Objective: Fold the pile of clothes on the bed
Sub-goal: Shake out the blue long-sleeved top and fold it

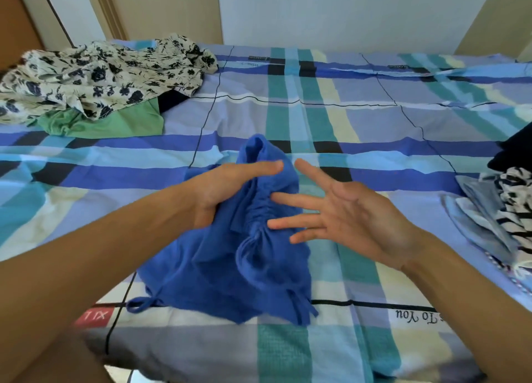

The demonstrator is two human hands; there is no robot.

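A blue garment [218,270] with a gathered drawstring seam lies bunched in the middle of the bed [359,117]. My left hand [227,186] lies against the garment's left side with its fingers straight, pointing right over the cloth's upper part. My right hand [339,209] is spread open, palm toward me, with its fingertips touching the gathered seam from the right. At the back left sits an unfolded pile: a cream floral garment [98,77] over a green one [115,123].
The bed carries a blue, teal and cream checked sheet. At the right edge lie a black-and-white striped garment [515,207], a pale grey-blue piece [475,209] and something dark [515,149]. A wall and a wooden door frame stand behind the bed.
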